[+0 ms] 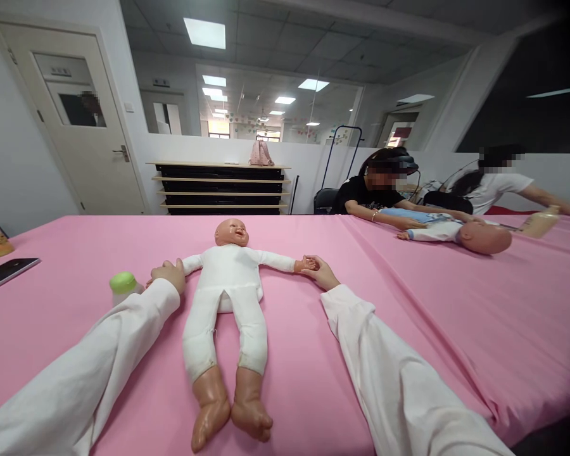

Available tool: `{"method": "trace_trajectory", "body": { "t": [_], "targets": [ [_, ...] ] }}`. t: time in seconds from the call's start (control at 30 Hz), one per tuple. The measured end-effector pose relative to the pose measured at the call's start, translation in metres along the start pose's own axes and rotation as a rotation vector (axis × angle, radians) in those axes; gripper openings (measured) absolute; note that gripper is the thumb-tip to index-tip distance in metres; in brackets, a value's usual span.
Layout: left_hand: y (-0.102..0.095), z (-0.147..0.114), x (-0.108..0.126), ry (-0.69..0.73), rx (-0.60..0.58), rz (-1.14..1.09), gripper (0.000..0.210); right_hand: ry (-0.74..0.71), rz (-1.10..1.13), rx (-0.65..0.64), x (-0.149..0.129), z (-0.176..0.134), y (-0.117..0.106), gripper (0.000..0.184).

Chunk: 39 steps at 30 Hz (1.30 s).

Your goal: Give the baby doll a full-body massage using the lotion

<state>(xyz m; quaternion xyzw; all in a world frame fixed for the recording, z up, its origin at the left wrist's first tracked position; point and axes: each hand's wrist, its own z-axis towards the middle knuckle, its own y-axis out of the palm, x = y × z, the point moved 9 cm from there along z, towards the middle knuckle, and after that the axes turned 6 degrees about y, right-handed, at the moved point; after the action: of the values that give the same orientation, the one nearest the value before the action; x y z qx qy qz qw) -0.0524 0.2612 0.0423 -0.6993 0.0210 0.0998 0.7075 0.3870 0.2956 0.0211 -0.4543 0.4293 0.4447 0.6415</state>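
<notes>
Across the pink tabletop (304, 373), the head view shows a doll (228, 272) lying face-up. Beside it, the left hand (170, 277) curls round one wrist; the right hand (323, 275) clasps its other hand, a grip that seemingly keeps the doll's arms spread.
</notes>
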Motion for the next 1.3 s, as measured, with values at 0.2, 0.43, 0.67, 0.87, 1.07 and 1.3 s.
{"method": "trace_trajectory", "body": {
  "t": [0.2, 0.43, 0.67, 0.87, 1.07, 1.3],
  "targets": [
    [-0.025, -0.028, 0.017, 0.192, 0.064, 0.087, 0.055, -0.148, 0.248, 0.195, -0.033, -0.029, 0.025, 0.069],
    [-0.065, -0.042, 0.025, 0.371, 0.142, -0.105, 0.04, -0.122, 0.276, 0.34, -0.037, -0.044, 0.061, 0.059],
    [-0.098, -0.039, 0.006, 0.284, 0.809, -0.856, 0.04, -0.057, 0.33, 0.267, -0.027, -0.037, 0.077, 0.095],
    [-0.061, 0.012, -0.002, -0.036, 0.991, -1.361, 0.051, -0.262, 0.276, 0.375, -0.075, 0.001, 0.083, 0.068],
    [-0.037, 0.066, 0.008, -0.073, 0.816, -1.18, 0.04, -0.126, 0.093, 0.351, -0.062, 0.056, 0.128, 0.064],
    [-0.003, 0.108, 0.032, 0.065, 0.508, -0.979, 0.054, -0.202, -0.116, 0.151, -0.031, 0.093, 0.159, 0.056]
  ]
}}
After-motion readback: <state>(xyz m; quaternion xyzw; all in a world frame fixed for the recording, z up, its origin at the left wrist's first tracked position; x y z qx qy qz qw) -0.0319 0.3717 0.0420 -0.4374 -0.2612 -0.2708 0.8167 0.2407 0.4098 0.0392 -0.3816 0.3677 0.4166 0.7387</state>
